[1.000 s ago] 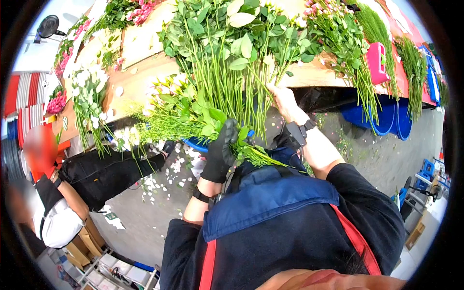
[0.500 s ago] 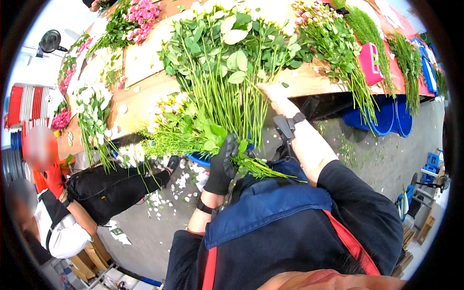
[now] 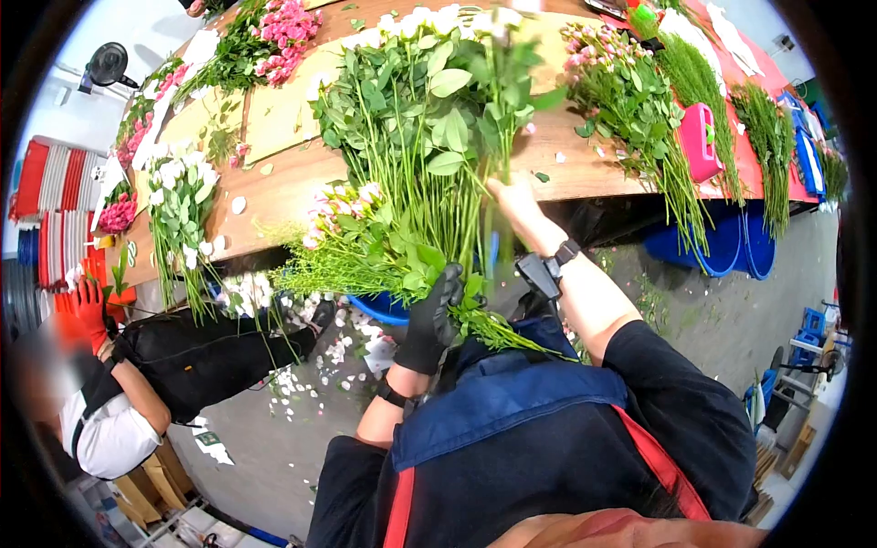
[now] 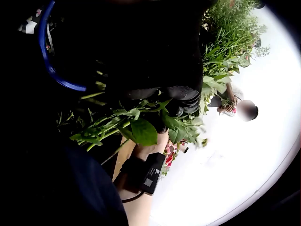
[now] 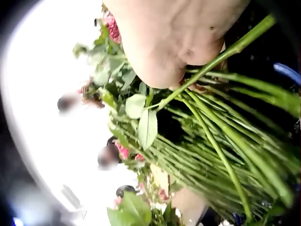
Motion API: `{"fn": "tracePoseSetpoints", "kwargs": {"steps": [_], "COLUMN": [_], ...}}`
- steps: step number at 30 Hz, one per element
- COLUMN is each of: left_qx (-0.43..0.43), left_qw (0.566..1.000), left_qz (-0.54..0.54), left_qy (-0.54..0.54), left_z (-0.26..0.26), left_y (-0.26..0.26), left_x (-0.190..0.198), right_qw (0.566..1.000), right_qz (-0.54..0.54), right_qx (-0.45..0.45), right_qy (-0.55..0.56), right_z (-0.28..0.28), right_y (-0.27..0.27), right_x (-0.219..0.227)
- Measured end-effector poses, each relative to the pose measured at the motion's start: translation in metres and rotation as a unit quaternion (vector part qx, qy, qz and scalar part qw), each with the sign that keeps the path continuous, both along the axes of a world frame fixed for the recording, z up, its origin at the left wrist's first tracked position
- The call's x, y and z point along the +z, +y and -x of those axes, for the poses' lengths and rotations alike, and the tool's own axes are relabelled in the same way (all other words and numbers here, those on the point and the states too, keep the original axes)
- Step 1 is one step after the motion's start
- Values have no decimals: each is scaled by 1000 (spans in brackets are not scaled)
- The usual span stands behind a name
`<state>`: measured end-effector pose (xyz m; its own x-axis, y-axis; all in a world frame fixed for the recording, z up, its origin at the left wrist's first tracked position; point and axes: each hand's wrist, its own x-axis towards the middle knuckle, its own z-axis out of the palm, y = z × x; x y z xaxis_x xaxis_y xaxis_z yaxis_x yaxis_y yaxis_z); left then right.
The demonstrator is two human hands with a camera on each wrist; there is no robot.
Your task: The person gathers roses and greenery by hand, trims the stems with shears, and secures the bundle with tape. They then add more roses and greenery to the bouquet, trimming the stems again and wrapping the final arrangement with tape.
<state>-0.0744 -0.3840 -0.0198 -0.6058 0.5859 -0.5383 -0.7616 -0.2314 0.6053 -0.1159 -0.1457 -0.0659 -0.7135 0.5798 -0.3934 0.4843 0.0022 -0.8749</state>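
Note:
My left hand (image 3: 433,315), in a black glove, grips the stems of a mixed bunch (image 3: 352,242) with pale pink blooms, broad leaves and feathery greenery. The bunch points left, its cut ends to the right below the table edge. In the left wrist view dark glove fingers (image 4: 186,96) curl about leafy stems. My bare right hand (image 3: 519,208) pinches long white rose stems (image 3: 504,91), motion-blurred, at the right side of a large heap of white roses (image 3: 402,110). A thick green stem (image 5: 221,59) crosses below that hand in the right wrist view.
White roses (image 3: 178,201) overhang the table's left edge. Pink spray roses (image 3: 630,100), a pink plastic container (image 3: 701,142) and bundles of greenery (image 3: 766,146) lie to the right. Blue tubs (image 3: 722,233) stand beneath. Another person in red gloves (image 3: 89,310) is at left.
At the right of the heap, rose stems have shifted and now stand apart, blurred, with my right hand on them. My left hand keeps its grip on the bunch. The other person's red glove has moved.

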Motion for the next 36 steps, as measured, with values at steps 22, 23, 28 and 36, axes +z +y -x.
{"fn": "tracePoseSetpoints", "kwargs": {"steps": [22,23,28,36], "left_qx": [-30,-33,-64,-93], "left_qw": [993,994,994,975], "left_qz": [-92,-84,-90,-186], "left_qy": [-69,-58,-3,-83], "left_z": [-3,-4,-1,-15], "left_y": [35,37,54,95], "left_x": [9,8,-2,11], "right_qw": [915,932,979,989], "right_qz": [-394,-347,-159,52], "right_qx": [-86,-100,-121,-51], "right_qy": [-30,-1,41,129], "right_z": [-185,-191,-205,-203], "right_y": [244,245,173,40], "right_x": [11,19,106,117]}}
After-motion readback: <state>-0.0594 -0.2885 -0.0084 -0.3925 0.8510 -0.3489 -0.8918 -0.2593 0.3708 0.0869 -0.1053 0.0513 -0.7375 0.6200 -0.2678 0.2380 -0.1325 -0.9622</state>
